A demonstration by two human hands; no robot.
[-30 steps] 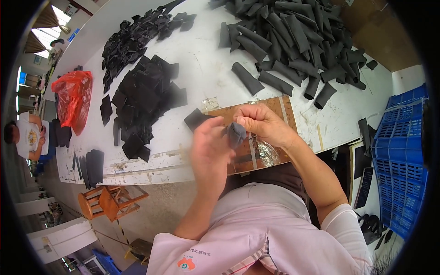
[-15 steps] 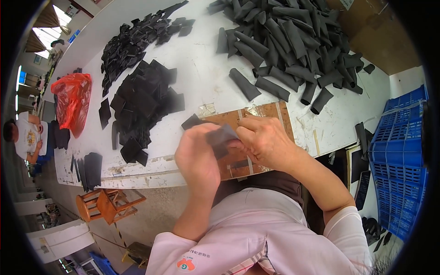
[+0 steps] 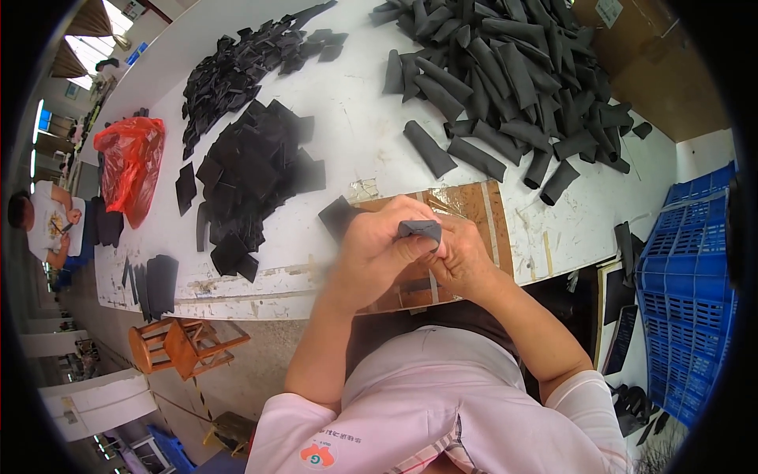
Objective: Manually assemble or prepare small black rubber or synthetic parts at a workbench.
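Observation:
Above a brown board [image 3: 491,225], my two hands meet around a small dark grey tube of sheet material [image 3: 422,229]. My left hand [image 3: 377,253] is closed round it, thumb along the near side, and the tube's open end shows above the thumb. Fingers of my right hand [image 3: 466,257] press against the tube from the right; their tips are partly hidden. A flat black piece [image 3: 337,219] lies beside my left wrist at the board's left edge. Farther off to the left spreads a heap of flat black pieces [image 3: 257,170].
A large pile of dark grey tubes [image 3: 513,71] covers the far right, before a cardboard box [image 3: 655,71]. More small black pieces [image 3: 229,75] lie far left, near a red plastic bag [image 3: 133,170]. Blue crates [image 3: 687,292] stand right; a wooden stool [image 3: 189,347] stands left. Another person [image 3: 51,221] sits far left.
My left hand has moved right and up against the right hand. The blurred flat-looking dark piece now shows as a curled tube with its end upward. The view has shifted slightly.

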